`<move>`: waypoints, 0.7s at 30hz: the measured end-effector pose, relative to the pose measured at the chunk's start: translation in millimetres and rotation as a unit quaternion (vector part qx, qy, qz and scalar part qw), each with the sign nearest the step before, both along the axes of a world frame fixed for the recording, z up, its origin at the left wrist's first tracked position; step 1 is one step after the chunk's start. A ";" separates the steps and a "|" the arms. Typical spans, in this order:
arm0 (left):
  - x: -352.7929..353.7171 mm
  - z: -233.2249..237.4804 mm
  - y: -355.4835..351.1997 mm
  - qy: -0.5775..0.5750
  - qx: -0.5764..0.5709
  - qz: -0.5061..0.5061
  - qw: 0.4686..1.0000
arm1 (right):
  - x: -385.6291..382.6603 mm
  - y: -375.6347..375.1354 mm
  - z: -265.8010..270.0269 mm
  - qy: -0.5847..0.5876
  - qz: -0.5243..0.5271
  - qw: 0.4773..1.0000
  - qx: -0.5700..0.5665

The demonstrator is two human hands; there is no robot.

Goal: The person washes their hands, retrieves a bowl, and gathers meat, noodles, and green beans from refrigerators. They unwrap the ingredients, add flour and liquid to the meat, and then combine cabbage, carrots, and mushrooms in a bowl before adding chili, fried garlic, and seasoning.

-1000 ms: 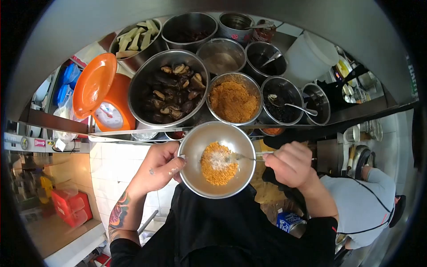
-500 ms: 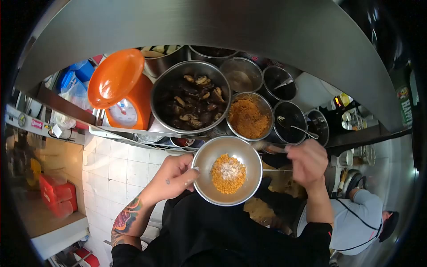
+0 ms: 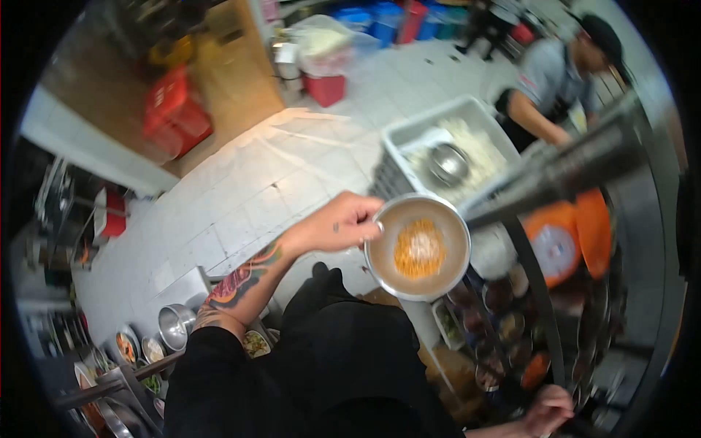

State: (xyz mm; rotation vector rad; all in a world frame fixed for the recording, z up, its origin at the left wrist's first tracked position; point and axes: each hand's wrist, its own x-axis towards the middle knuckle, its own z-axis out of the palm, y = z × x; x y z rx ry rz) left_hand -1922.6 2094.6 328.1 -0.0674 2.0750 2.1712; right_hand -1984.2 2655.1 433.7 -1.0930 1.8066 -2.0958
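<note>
My left hand (image 3: 347, 221) grips the left rim of a round metal bowl (image 3: 380, 270), thumb on the rim. Inside the bowl lies a small heap of orange crumbs (image 3: 420, 259) with white powder on top. Low at the right, my right hand (image 3: 549, 410) is blurred beside the counter with its fingers curled; whether it holds anything cannot be made out. An orange scale (image 3: 558, 248) stands on the counter right of the bowl.
Beyond the bowl stands a white crate (image 3: 500, 131) holding white food and a metal bowl (image 3: 447, 163). A person in a grey shirt (image 3: 544, 77) works behind it. Ingredient containers line the right; a red bin (image 3: 175, 113) stands far left.
The view has swung left, bringing the floor and crate into sight. My left hand still holds the bowl, now over the floor side. My right hand has moved lower, farther from the bowl.
</note>
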 end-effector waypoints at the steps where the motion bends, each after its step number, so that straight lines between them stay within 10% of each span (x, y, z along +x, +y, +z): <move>1: 10.9 0.1 -37.4 0.038 -0.065 0.051 0.996 | 7.0 -35.4 -56.0 -0.021 -0.186 0.982 0.035; 3: 29.6 -2.3 -109.2 0.080 -0.140 0.116 0.980 | -15.7 -147.7 -91.3 -0.249 -0.078 0.890 0.373; 6: 89.2 -29.5 -211.9 0.039 -0.090 0.268 0.959 | -11.7 -224.9 -231.2 0.017 0.050 0.717 0.695; 10: 192.1 -43.4 -321.8 0.009 -0.136 0.437 0.889 | -28.9 -223.6 -427.3 -0.304 0.201 0.745 0.559; 16: 345.5 -92.5 -402.7 -0.018 -0.131 0.655 0.744 | -177.3 -531.8 -446.9 -0.096 0.349 0.607 0.708; 21: 448.9 -99.9 -413.8 -0.109 -0.163 0.851 0.487 | -206.4 -912.5 -460.3 0.144 0.464 0.536 0.691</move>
